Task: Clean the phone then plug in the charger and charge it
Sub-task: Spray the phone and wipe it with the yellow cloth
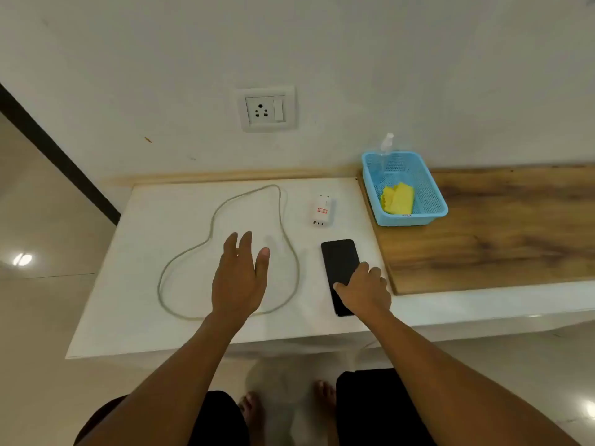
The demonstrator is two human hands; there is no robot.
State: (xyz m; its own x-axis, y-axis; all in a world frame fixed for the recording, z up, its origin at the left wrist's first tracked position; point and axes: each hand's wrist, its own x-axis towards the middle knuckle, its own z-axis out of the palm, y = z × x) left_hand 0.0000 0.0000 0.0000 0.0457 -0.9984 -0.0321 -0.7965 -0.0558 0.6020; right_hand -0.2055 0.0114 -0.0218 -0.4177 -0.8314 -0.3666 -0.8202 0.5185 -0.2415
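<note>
While the phone (339, 265) lies flat and screen-dark on the white worktop (135, 252), near its right edge, the right hand (365, 292) is laid over the phone's near half, fingers curled onto the glass and thumb pressed at its left edge; whether the phone is actually gripped or only touched cannot be told, and it is not seen lifted. The left hand (240, 278) is held open above the worktop, fingers spread and nothing in it, positioned over the area enclosed by the charging cable (283, 226). That cable is laid out in a large pear-shaped loop on the left half of the worktop; its ends are hidden beneath the left forearm. A white charger (322, 210) with a red label is seen lying beyond the phone, apart from both the cable and the phone. On the wall above, a white socket (266, 109) with a switch beside it is noted, with nothing plugged in. To the right, on a wooden board (499, 226), a blue basket (431, 201) is placed; a yellow cloth (398, 199) lies inside it, and a clear spray bottle (385, 144) stands upright in its far left corner.
</note>
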